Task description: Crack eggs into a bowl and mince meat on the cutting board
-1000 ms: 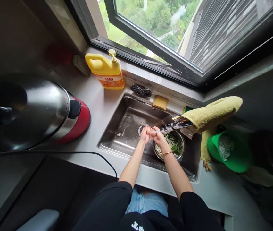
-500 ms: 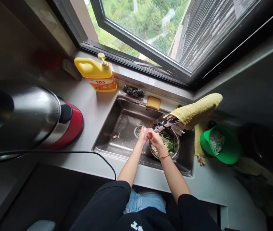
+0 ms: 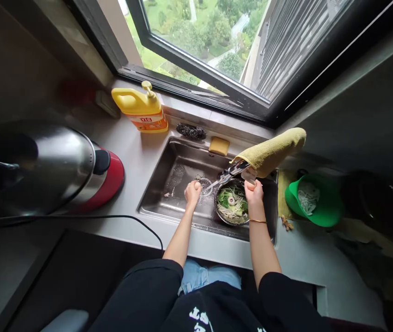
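Curled nearly closed, the bare left hand (image 3: 193, 192) hangs over the grey metal sink (image 3: 169, 170), close to the thin clear stream of water (image 3: 212, 185). My guess is that this is the washing part, with small bits of food rinsed one at a time. To do it well, the left hand would need to get its bit right into the water and turn it about with a soft pinch. A wet bit could slip off to the round silver drain (image 3: 206, 187), which is just beside it.

Now the hands. They are well apart, with the round shiny metal bowl (image 3: 216, 210) between them. The left fingers are bent in and clamped on a small pale lump (image 3: 198, 185), which pokes out by the thumb. It is too small to say what it is. The bare right hand (image 3: 253, 193) is on the far side of the bowl, with its fingertips at a pale, see-through piece (image 3: 248, 175) under the shiny silver tap (image 3: 230, 172). I cannot tell if those fingers grip it or only touch it.

The bowl sits in the sink. It has flat green leaves (image 3: 223, 198), thin white strings like sprouts (image 3: 230, 213) and a round pale piece (image 3: 231, 201) on top. A fuzzy yellow cloth (image 3: 276, 150) hangs over the tap.
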Tool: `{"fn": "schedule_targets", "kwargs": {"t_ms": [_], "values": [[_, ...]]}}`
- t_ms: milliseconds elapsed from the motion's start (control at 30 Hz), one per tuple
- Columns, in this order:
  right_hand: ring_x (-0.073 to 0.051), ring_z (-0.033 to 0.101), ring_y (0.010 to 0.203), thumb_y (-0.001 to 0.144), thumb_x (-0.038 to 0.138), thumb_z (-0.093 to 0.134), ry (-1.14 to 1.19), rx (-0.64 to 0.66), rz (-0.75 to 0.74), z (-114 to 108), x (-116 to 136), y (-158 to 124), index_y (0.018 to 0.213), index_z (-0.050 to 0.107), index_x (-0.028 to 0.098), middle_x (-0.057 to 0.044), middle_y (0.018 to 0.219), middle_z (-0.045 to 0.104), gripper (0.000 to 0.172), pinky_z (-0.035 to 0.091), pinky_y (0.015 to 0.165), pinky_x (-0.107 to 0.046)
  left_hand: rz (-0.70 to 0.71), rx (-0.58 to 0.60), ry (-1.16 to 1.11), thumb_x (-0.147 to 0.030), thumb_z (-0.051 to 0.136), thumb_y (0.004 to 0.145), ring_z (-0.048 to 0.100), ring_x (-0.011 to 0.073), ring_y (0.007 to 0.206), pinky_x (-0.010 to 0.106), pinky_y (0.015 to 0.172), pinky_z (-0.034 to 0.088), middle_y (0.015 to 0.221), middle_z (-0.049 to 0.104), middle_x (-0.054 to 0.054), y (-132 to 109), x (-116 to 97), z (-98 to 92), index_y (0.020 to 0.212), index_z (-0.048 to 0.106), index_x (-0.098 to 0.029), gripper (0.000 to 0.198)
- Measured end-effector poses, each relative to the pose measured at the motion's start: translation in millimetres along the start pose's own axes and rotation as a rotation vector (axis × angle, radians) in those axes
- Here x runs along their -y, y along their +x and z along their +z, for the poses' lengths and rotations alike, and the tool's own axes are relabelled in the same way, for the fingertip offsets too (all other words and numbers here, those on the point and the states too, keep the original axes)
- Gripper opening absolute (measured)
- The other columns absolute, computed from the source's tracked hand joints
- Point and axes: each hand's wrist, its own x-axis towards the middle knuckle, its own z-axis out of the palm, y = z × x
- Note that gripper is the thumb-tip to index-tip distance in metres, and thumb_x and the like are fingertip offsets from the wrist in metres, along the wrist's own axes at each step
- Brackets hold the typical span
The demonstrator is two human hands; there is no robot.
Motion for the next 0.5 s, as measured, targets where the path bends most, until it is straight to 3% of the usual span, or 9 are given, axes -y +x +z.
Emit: {"fn": "schedule_targets", "kwargs": {"t_ms": [100,300,400,500], "values": [[-0.006,0.058,0.064,0.081,0.017,0.042,0.053,-0.081,0.008,-4.8,22.2,8.8,0.071,0.04,0.021,0.007,0.065,0.053,0.011,0.055,0.07,-0.024,0.164,-0.096,0.407,-0.02,0.064,0.07,0.046,0.0317,0.113,0.052,0.104,0.009,0.11,0.061,0.013,-7.1,-3.7,-11.6,0.102,0.062,-0.021,0.031],[-0.006,0.059,0.069,0.081,0.016,0.043,0.085,-0.011,0.038,-3.2,57.3,27.3,0.072,0.042,0.021,0.006,0.067,0.054,0.01,0.055,0.076,-0.028,0.349,-0.175,0.567,-0.015,0.054,0.077,0.043,0.0317,0.116,0.056,0.103,0.002,0.118,0.059,0.013,-27.1,-14.9,-17.5,0.113,0.058,-0.022,0.037],[-0.008,0.06,0.07,0.077,0.015,0.051,0.061,0.032,0.06,-8.4,46.9,16.6,0.076,0.043,0.02,0.006,0.069,0.055,0.009,0.054,0.078,-0.034,0.316,-0.204,0.544,-0.018,0.058,0.076,0.044,0.0318,0.116,0.056,0.102,0.007,0.119,0.059,0.013,-33.6,-17.3,-22.7,0.115,0.057,-0.022,0.04],[-0.012,0.06,0.078,0.069,0.019,0.062,-0.175,0.149,-0.028,-15.5,5.0,-20.2,0.086,0.045,0.021,0.004,0.077,0.057,0.024,0.051,0.082,-0.039,0.095,-0.14,0.336,-0.026,0.067,0.07,0.053,0.0282,0.107,0.051,0.098,0.021,0.107,0.064,0.01,-36.1,-14.8,-30.4,0.124,0.047,-0.023,0.058]]}}
